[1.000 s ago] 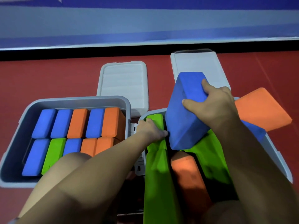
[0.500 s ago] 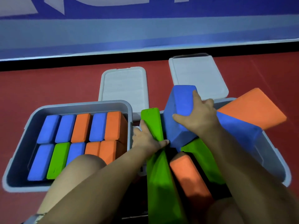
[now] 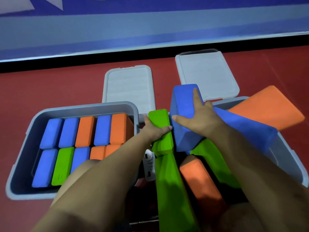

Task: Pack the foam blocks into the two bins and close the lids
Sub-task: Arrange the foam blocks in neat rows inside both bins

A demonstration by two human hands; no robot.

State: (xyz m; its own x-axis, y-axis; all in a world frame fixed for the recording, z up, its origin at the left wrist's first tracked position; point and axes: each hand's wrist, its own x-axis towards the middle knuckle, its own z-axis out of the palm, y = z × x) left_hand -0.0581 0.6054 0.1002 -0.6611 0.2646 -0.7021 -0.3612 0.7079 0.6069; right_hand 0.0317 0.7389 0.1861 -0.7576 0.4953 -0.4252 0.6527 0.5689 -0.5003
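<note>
Blue block point(image 3: 184, 114) has come down approx. upright into right bin point(image 3: 287, 156) since 1 s ago. Right hand point(image 3: 200, 119) grips its top, fingers spread. Left hand point(image 3: 155, 129) clasps green block point(image 3: 160, 131) alongside. I judge seating incomplete; lids point(image 3: 128, 87) off.

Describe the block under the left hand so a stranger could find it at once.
Start at the right bin, the untidy one. At its far left edge a green block stands on end, the left hand wrapped around it. Its neighbour, held by the right hand, is blue.
</note>
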